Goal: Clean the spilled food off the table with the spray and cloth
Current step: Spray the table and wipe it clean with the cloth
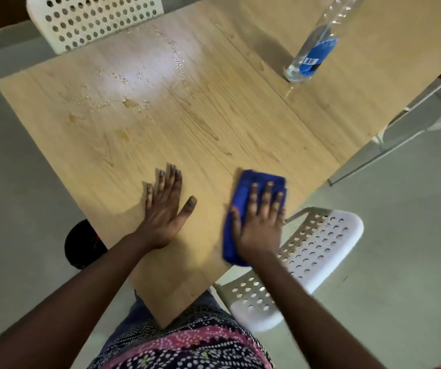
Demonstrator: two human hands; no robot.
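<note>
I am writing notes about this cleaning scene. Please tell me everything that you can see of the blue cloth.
The blue cloth is deep blue and looks soft, like microfibre. It seems folded into a long pad, and its edges are a little blurred. It lies flat on the wooden table, near the table's right edge, on the side nearer the person. The right hand presses on it with straight, spread fingers, covering its middle. The cloth shows beyond the fingertips and beside the thumb. Nothing else touches it.

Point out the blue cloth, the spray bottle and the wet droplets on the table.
blue cloth (pixel 251 182): head view, far edge beyond the fingertips.
spray bottle (pixel 318 53): head view, blue label.
wet droplets (pixel 131 102): head view, amber puddle in the sprayed patch.
</note>
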